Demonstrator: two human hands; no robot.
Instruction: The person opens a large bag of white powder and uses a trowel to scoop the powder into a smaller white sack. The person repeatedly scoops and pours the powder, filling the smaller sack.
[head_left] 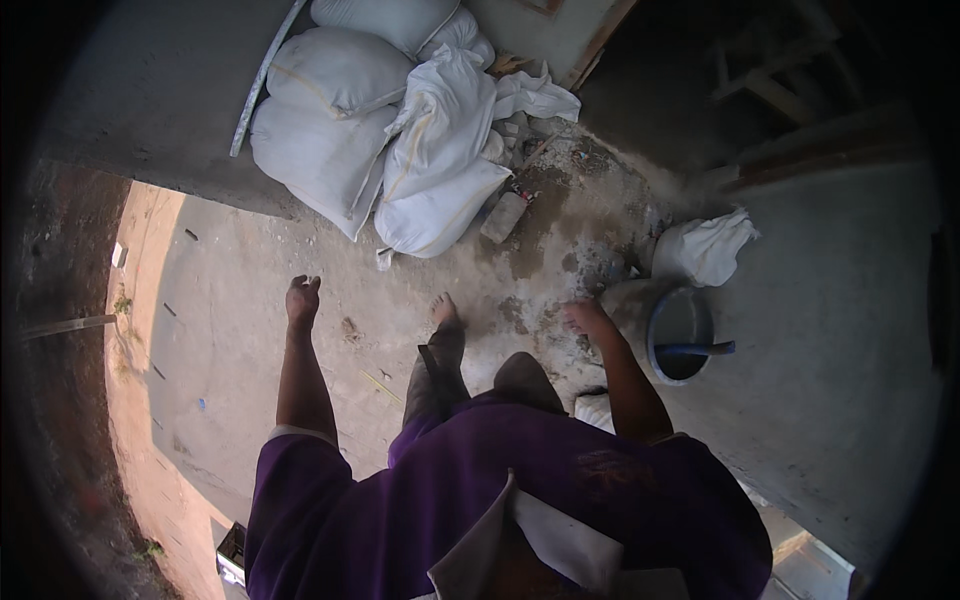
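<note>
My left hand (303,298) is held out over the bare concrete floor (260,250), below the pile of white sacks. Its fingers are curled in toward the thumb; whether something small sits between them is too small to make out. My right hand (585,318) hangs to the right of my legs, its fingers loosely apart and nothing seen in them. Nearest to it stands a round, dark drum (652,300) with greyish contents. A blue pipe or handle (700,349) lies across its rim.
Stuffed white sacks (330,130) are heaped against the far wall, a pale pole (262,80) leaning beside them. A grey block (503,217) lies by rubble. Another white sack (705,247) stands behind the drum. The floor's edge drops to bare ground at left. My bare foot (444,308) is forward.
</note>
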